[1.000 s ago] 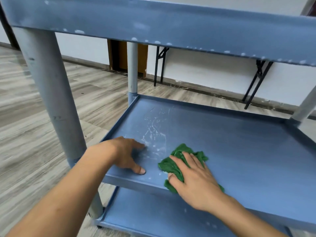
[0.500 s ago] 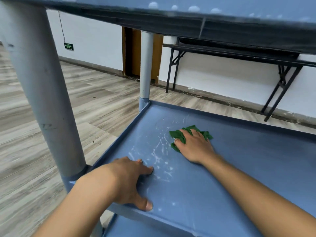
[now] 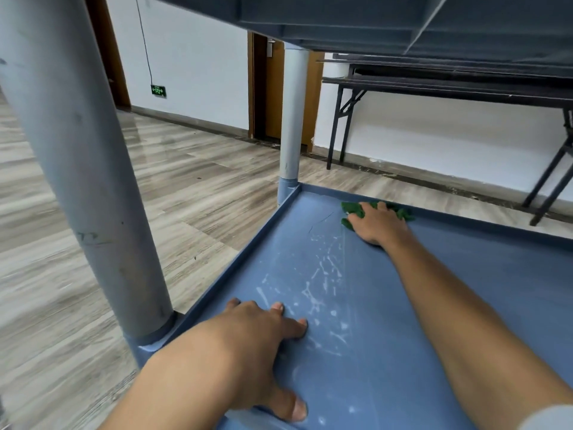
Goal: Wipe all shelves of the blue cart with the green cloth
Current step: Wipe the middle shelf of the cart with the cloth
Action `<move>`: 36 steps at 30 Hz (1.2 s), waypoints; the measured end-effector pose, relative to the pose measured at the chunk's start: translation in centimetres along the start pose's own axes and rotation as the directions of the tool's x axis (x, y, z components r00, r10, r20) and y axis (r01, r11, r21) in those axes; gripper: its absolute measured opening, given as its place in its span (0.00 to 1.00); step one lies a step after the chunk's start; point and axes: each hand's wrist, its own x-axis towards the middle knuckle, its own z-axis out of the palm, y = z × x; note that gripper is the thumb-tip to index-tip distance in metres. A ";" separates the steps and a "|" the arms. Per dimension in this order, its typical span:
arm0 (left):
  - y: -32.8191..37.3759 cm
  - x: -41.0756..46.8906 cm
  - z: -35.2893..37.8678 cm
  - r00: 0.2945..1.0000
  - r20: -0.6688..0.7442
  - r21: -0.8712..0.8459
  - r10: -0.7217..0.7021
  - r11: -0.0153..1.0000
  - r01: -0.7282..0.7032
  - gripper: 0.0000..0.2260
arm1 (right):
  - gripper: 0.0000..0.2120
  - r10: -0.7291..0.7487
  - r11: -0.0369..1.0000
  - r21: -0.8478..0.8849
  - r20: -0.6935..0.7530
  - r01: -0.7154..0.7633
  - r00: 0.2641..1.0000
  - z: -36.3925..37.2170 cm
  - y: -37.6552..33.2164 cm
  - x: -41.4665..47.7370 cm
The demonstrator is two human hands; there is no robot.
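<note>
Head view: pressed the crumpled green cloth (image 3: 351,211) under the flat, straight-fingered right hand (image 3: 376,224) at the far rim of the blue plastic cart shelf (image 3: 387,352), near its back-left corner. Rested the left hand (image 3: 248,346) open, fingers spread, on the near edge beside white smears (image 3: 319,283), thumb over the front lip.

Soft, even daylight fills the room. It is bright on the white wall (image 3: 192,57) and leaves a pale sheen on the wood floor (image 3: 173,156) at centre left. The underside of the upper shelf (image 3: 372,20) along the top lies in dim shade. Shadows on the middle shelf (image 3: 465,290) are faint and soft-edged. Motion blur smears the floor at lower left. Wide-angle distortion bows the near post (image 3: 93,181) at left.
</note>
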 end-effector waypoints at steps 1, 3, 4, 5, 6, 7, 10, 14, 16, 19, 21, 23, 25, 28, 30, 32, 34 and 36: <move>0.0 0.0 0.0 1.000 0.001 0.011 0.000 1.000 0.000 0.42 | 0.32 -0.008 1.000 -0.003 0.009 0.008 1.000 0.0 -0.1 -0.5; 0.2 0.0 0.0 1.000 0.007 0.023 0.001 1.000 -0.001 0.42 | 0.33 -0.034 0.999 -0.002 0.028 0.034 0.999 0.0 -0.1 -2.2; 0.2 0.1 0.0 1.000 0.007 0.025 0.002 1.000 -0.002 0.42 | 0.34 -0.058 0.998 -0.002 0.039 0.058 0.998 0.1 -0.4 -3.2; 0.3 -0.2 0.0 1.000 0.015 0.036 0.008 0.999 -0.009 0.42 | 0.34 -0.070 0.998 0.002 0.047 0.070 0.996 -0.1 -0.3 -5.0; 0.3 -0.2 0.1 1.000 0.015 0.038 0.009 0.999 -0.009 0.42 | 0.34 -0.091 0.996 0.005 0.061 0.091 0.994 -0.1 -0.6 -6.6; 0.2 -0.1 0.2 1.000 0.015 0.037 0.008 0.999 -0.008 0.42 | 0.34 -0.114 0.994 0.011 0.076 0.113 0.991 0.1 -0.8 -8.2; 0.3 -0.5 0.4 0.999 0.029 0.056 0.021 0.998 -0.022 0.42 | 0.32 -0.148 0.989 0.018 0.090 0.147 0.985 0.0 -1.3 -14.9; 0.6 -1.1 0.3 0.999 0.048 0.055 0.000 0.999 -0.003 0.42 | 0.28 -0.176 0.984 0.010 0.072 0.176 0.982 -0.3 -1.8 -24.5; 0.8 -1.4 0.3 0.999 0.034 0.061 0.000 0.998 -0.002 0.41 | 0.29 -0.189 0.982 0.016 0.077 0.188 0.979 -0.7 -2.0 -28.6; 1.0 -1.9 0.4 1.000 0.013 0.068 0.010 0.998 -0.011 0.41 | 0.30 -0.209 0.978 0.003 0.064 0.209 0.976 -0.8 -1.7 -34.3; 1.1 -2.2 0.4 1.000 0.019 0.081 0.011 0.997 -0.013 0.41 | 0.30 -0.190 0.982 0.007 0.053 0.190 0.980 -0.9 -1.6 -36.8; 1.3 -2.4 0.4 1.000 0.025 0.095 0.014 0.995 -0.016 0.41 | 0.28 -0.169 0.986 0.012 0.038 0.168 0.985 -1.0 -1.5 -37.8; 1.5 -2.7 0.6 1.000 0.028 0.092 0.014 0.996 -0.016 0.42 | 0.27 -0.163 0.987 0.007 0.020 0.163 0.986 -1.2 -1.4 -38.0; 1.5 -2.9 0.9 1.000 0.023 0.097 0.020 0.995 -0.022 0.41 | 0.27 -0.168 0.986 0.008 -0.004 0.168 0.986 -1.1 -1.6 -37.7; 1.5 -2.9 0.9 1.000 0.023 0.104 0.017 0.994 -0.020 0.40 | 0.27 -0.154 0.988 0.021 -0.009 0.154 0.988 -0.9 -1.7 -37.2; 1.5 -2.9 0.8 1.000 0.027 0.121 0.011 0.993 -0.015 0.39 | 0.27 -0.142 0.989 0.032 -0.003 0.142 0.990 -0.8 -2.0 -36.1; 1.5 -2.9 0.8 0.999 0.035 0.147 0.011 0.989 -0.016 0.38 | 0.26 -0.132 0.990 0.047 0.004 0.132 0.991 -0.8 -2.3 -34.8; 1.5 -2.9 0.8 0.999 0.040 0.166 0.009 0.986 -0.016 0.37 | 0.26 -0.113 0.992 0.064 0.007 0.112 0.994 -0.7 -2.6 -33.1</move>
